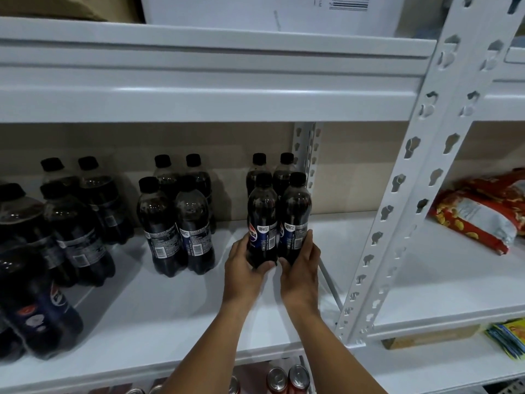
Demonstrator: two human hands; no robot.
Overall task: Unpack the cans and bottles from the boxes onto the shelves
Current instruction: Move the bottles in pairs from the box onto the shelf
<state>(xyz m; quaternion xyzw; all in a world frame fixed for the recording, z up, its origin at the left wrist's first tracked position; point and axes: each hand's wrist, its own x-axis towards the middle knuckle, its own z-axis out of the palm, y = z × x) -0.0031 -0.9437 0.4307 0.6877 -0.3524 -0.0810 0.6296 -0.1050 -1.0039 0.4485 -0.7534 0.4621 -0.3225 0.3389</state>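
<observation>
Gripping two Pepsi bottles (278, 220) low on their sides, left hand (244, 265) and right hand (301, 265) each clasp one, pressing them together on the white shelf (170, 308) just before two more near the right upright (397, 211), apparently to square the cluster.

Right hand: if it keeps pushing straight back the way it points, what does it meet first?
Probably the rear bottle directly behind the bottle the right hand holds; the gap between them is unclear.
</observation>
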